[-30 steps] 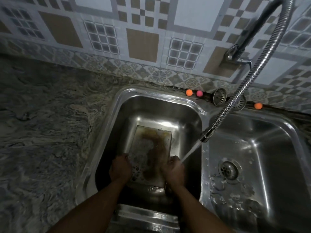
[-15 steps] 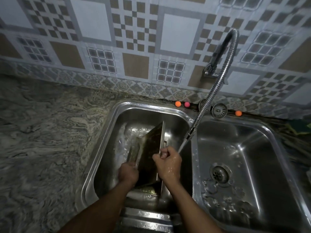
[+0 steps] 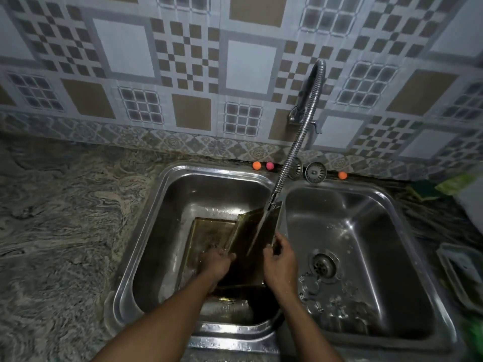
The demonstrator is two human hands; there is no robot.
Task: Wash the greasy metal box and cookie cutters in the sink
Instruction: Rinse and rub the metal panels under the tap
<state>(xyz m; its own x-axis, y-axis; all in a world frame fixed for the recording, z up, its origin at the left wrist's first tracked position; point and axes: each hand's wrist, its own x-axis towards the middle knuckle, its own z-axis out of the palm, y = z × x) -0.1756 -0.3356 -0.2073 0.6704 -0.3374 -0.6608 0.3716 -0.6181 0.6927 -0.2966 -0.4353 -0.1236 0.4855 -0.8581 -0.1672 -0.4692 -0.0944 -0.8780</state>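
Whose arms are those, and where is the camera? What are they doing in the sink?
Those are a person's arms. The camera sits on their head and looks down, so you see what they see. The right hand grips a greasy box part, tilted under water from the tap. The left hand is at its lower edge; its grip is too blurry to tell. A second part lies flat in the left basin. Small coloured balls sit behind it.

Metal box (image 3: 252, 237) went from flat in the sink (image 3: 167, 184) to tipped up under the tap (image 3: 292, 150) stream, right hand (image 3: 281, 259) moved its grip to the right edge.
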